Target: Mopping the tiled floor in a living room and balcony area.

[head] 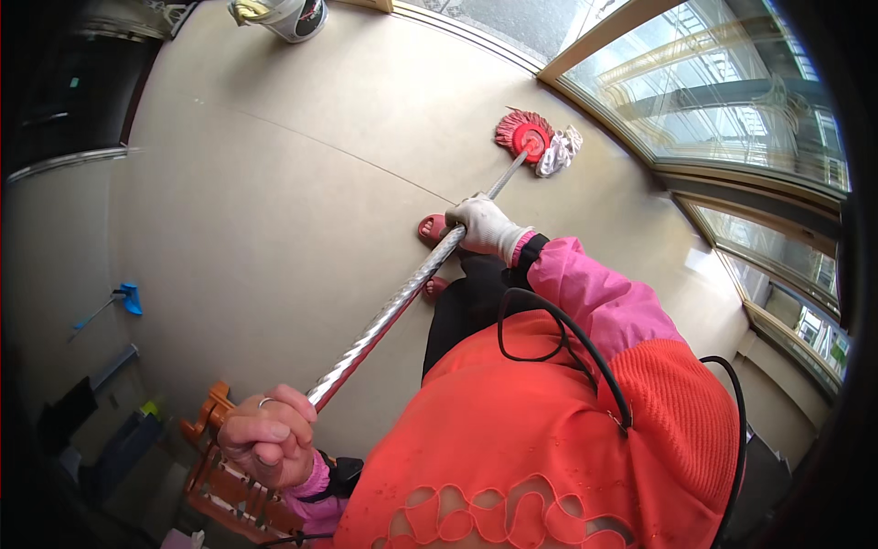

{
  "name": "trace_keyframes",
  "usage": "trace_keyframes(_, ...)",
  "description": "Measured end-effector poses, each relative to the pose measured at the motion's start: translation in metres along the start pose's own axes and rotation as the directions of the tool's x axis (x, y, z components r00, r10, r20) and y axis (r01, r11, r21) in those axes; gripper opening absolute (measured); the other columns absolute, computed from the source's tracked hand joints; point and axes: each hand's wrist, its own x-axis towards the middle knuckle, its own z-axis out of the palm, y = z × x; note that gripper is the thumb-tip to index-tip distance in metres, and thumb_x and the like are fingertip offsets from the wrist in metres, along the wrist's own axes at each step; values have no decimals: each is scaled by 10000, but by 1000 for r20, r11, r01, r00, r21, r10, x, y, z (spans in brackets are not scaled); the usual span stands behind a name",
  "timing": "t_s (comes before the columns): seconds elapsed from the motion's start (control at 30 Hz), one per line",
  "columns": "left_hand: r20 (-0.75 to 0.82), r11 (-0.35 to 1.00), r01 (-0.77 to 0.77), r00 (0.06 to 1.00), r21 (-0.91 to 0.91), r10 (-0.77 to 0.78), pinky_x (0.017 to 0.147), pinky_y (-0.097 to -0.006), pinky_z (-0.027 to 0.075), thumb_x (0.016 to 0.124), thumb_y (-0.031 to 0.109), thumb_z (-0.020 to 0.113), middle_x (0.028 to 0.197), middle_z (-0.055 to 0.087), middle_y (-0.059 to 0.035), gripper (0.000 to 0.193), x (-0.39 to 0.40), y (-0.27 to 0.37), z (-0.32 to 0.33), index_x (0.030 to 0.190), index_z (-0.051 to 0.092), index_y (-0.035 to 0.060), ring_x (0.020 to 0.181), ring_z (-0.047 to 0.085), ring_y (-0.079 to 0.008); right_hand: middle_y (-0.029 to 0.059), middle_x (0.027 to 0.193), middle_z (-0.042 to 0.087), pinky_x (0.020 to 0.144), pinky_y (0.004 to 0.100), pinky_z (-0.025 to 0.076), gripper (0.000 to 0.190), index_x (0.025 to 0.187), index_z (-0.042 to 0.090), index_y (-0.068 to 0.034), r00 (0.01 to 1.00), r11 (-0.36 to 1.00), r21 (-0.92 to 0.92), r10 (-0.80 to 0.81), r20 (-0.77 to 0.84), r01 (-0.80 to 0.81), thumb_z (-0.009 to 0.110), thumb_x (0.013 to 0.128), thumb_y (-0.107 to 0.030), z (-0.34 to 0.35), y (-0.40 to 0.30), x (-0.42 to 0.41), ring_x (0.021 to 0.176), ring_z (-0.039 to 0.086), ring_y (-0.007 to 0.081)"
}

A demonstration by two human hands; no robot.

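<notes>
A mop's metal handle [384,319] runs slantwise across the view, its twisted surface shining. My left hand [271,432], bare and with a ring on one finger, is closed around the upper end. Lower down the shaft, my right hand [485,223] grips it in a white knit glove. The red round mop head [529,141] rests on the floor, with red strands [518,123] on one side and whitish strands or cloth [559,151] on the other. The handle's top end is hidden inside my left fist.
Beige floor [274,206] spreads around my red slippers [432,230]. Framed glass doors [699,89] line the right, with a floor track [473,34] at the top. A bucket with a yellowish cloth [281,17] stands at the top. A blue dustpan [130,298] and an orange-brown chair [233,480] are at left.
</notes>
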Motion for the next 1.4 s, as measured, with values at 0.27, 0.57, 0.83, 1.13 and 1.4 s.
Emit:
trace_keyframes(0.27, -17, 883, 401, 908, -245, -418, 653, -315, 452, 882, 282, 670, 520, 461, -2, 311, -15, -72, 11, 872, 616, -24, 473, 392, -83, 151, 725, 644, 723, 445, 465, 207, 749, 656, -100, 975, 970, -113, 208, -72, -216, 686, 756, -305, 32, 73, -46, 768, 628, 356)
trace_keyframes(0.57, 24, 984, 175, 984, -36, -175, 615, -325, 436, 815, 371, 726, 514, 445, 14, 379, 23, -41, 7, 803, 652, -1, 501, 420, -108, 135, 636, 613, 619, 438, 469, 259, 667, 624, -90, 952, 995, -95, -10, -307, -20, 745, 736, -309, -6, 57, 49, 655, 611, 351)
trace_keyframes(0.83, -8, 987, 10, 1000, 162, -9, 678, -325, 402, 890, 328, 647, 496, 405, 40, 315, 27, -58, -1, 802, 587, 32, 459, 369, -82, 94, 653, 601, 633, 439, 467, 264, 673, 594, -123, 968, 961, -253, -163, -189, 112, 729, 719, -344, -39, 34, 164, 704, 607, 318)
trace_keyframes(1.13, -131, 996, -34, 990, 86, 46, 613, -317, 415, 957, 294, 542, 466, 332, 60, 257, 0, -12, -52, 850, 513, 62, 415, 374, -78, 80, 672, 622, 809, 415, 425, 250, 692, 615, -123, 949, 960, -167, -256, -184, 226, 652, 793, -348, -40, -38, 140, 740, 615, 302)
trace_keyframes(1.4, -101, 966, 195, 972, -170, -214, 634, -327, 392, 969, 274, 519, 441, 295, 54, 243, 0, -73, -18, 840, 545, 70, 387, 318, -84, 107, 693, 633, 759, 439, 440, 137, 729, 642, -125, 995, 984, -175, 7, -96, -24, 668, 747, -259, -8, 49, 48, 755, 622, 330)
